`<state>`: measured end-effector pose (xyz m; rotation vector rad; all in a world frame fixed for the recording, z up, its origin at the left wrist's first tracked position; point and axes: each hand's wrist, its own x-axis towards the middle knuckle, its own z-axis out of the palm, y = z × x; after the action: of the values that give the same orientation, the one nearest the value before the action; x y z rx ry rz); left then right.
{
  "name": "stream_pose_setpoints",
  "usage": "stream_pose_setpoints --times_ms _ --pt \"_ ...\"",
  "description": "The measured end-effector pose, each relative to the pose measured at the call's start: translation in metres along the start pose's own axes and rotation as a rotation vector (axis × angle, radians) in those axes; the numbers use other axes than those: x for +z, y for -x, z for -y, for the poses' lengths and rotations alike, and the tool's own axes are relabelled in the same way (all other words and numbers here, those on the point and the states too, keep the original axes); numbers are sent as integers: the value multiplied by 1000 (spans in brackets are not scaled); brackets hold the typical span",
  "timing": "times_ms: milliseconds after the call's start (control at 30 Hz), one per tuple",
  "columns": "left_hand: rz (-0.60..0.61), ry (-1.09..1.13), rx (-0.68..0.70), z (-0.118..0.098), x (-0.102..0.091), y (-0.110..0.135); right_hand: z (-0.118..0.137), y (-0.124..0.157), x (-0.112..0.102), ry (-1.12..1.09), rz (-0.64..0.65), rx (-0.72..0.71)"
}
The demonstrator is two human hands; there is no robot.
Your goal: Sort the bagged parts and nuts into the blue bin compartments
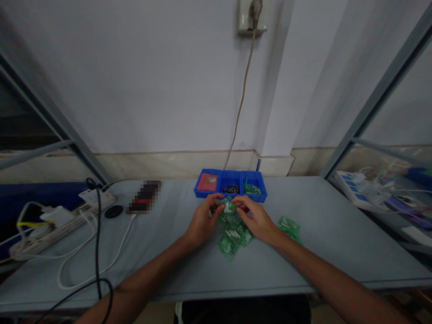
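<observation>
Between my two hands is a small green plastic bag (230,207), pinched at its left side by my left hand (205,219) and at its right by my right hand (255,218). Both sets of fingers are closed. Several more green bags (232,237) lie in a loose pile on the table just under my hands. Beyond my fingertips stands a blue three-part tray (220,181). Its left part holds something flat and red (207,182), the middle one small dark beads or balls (231,189), the right one green plastic pieces (252,188).
Another group of green bags (289,228) lies right of my right forearm. On the left of the grey table (162,279) are a blurred-out device (144,197), a black round disc (114,211), power strips (50,231) and loose cables. Metal posts rise at both sides.
</observation>
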<state>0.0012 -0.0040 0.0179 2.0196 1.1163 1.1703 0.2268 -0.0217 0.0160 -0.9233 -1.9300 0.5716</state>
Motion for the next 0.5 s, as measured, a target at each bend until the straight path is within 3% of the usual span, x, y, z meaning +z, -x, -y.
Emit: stream_pose_setpoints --times_ms 167,333,500 --pt "47 23 57 0 0 3 2 -2 -1 23 38 -18" --pt "124 -43 182 -1 1 3 6 -4 -3 -9 -76 10" --pt "105 -104 253 1 2 3 -1 -4 1 -112 -103 192"
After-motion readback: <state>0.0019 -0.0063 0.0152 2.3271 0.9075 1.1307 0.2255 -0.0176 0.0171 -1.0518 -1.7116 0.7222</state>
